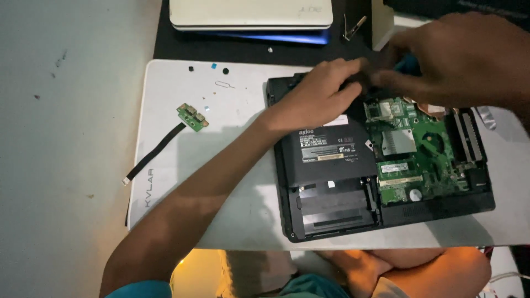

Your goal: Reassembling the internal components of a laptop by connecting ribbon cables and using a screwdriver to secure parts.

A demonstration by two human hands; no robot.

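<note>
An opened black laptop base lies bottom-up on a white board, with its green circuit board exposed on the right half. My left hand rests on the laptop's far left corner, fingers pressing near a dark part at the rear edge. My right hand hovers over the far right of the laptop, fingers curled around something small and blue-dark that is mostly hidden. Both hands meet near the rear middle of the case.
A small green connector board with a black flat cable lies left on the white board, with tiny screws and caps near the far edge. A closed pale laptop sits behind. My crossed legs show below.
</note>
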